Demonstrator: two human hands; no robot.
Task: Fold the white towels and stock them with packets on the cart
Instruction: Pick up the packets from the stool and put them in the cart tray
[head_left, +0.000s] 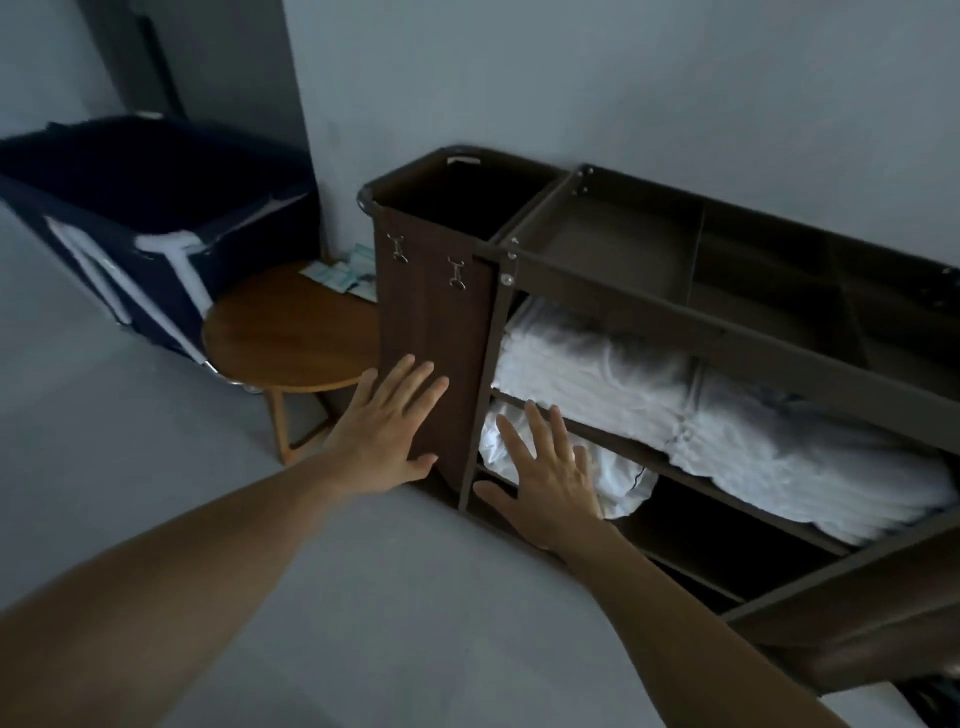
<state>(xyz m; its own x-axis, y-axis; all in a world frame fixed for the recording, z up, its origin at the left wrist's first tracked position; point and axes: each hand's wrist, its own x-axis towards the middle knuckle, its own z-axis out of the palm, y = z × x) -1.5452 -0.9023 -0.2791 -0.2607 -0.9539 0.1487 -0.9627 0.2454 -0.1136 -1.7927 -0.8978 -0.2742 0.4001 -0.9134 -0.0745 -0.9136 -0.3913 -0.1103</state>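
Bare and spread flat, left hand (387, 428) and right hand (550, 475), gripping nothing, probably just clear of the stocked cart (597, 283). White towels (675, 405) folded on its shelves; packets (345, 273) waiting on the round wooden table (291, 338) beside it.

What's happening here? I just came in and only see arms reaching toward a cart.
A person is stocking a brown housekeeping cart. Both hands are open and hold nothing: the left hand is spread in front of the cart's brown fabric bag, and the right hand reaches toward a white towel on the lower shelf. Folded white towels already fill the shelf above. Some packets lie on the round wooden table beside the cart; the top tray looks empty.
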